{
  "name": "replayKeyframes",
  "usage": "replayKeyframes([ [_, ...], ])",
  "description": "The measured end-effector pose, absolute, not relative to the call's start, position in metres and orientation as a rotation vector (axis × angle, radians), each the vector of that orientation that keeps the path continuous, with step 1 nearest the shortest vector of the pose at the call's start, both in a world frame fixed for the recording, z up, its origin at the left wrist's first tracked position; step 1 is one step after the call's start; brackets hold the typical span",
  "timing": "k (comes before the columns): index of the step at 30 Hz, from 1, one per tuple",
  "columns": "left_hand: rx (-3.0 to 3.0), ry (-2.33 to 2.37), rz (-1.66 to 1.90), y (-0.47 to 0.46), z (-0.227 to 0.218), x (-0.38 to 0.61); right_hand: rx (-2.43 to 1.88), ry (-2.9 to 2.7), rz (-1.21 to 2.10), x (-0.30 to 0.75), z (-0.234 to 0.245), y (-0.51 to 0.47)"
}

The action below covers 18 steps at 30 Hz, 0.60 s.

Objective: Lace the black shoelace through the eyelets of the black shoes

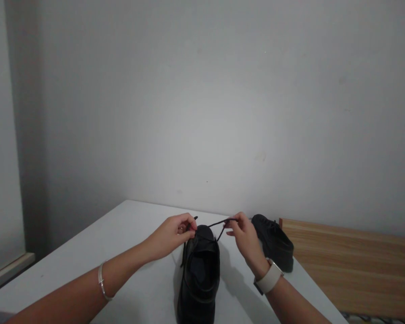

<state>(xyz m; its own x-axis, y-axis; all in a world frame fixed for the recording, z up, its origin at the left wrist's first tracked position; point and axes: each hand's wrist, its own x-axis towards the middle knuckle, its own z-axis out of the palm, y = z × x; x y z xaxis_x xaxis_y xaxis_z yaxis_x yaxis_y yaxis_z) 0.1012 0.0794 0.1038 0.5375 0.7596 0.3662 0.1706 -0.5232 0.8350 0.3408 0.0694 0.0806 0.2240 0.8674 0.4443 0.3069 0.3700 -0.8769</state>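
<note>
A black lace-up shoe (200, 288) stands on the white table with its heel toward me and its toe pointing away. Over the shoe's left side, my left hand (175, 231) pinches a dark shoelace, whose short end sticks up past the fingertips. To the right of the toe, my right hand (243, 234) is closed on another part of the shoelace (217, 223). That stretch of lace runs from the fingers back to the shoe, and a second strand drops to the shoe's right edge. The exact lacing between the hands is too dark to make out.
Behind my right wrist a second black shoe (273, 240) rests near the table's right edge. The white table (138, 288) meets a grey wall (202, 112) at the back. A wooden board (351, 265) lies beyond the table on the right.
</note>
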Motion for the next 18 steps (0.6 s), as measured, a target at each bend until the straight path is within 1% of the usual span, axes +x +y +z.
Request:
replayKeyframes([
  [5,1.779,0.78,1.126,0.084,0.115,0.093,-0.965,-1.244,0.141,0.344,0.125,0.061],
  [8,1.675,0.755,1.243,0.081,0.128,0.091,-0.802,-1.16,0.029,0.335,0.156,0.047],
  [10,1.676,0.718,1.328,0.075,0.138,0.094,-0.734,-1.144,0.031,0.324,0.174,0.037],
  [11,1.692,0.693,1.354,0.07,0.143,0.097,-0.719,-1.165,0.078,0.317,0.182,0.032],
  [13,1.739,0.633,1.31,0.06,0.15,0.105,-0.718,-1.275,0.303,0.3,0.194,0.024],
  [16,1.791,0.508,1.093,0.049,0.154,0.115,-0.706,-1.481,0.78,0.276,0.204,0.015],
  [18,1.827,0.467,0.98,0.047,0.156,0.115,-0.71,-1.609,0.921,0.267,0.207,0.012],
])
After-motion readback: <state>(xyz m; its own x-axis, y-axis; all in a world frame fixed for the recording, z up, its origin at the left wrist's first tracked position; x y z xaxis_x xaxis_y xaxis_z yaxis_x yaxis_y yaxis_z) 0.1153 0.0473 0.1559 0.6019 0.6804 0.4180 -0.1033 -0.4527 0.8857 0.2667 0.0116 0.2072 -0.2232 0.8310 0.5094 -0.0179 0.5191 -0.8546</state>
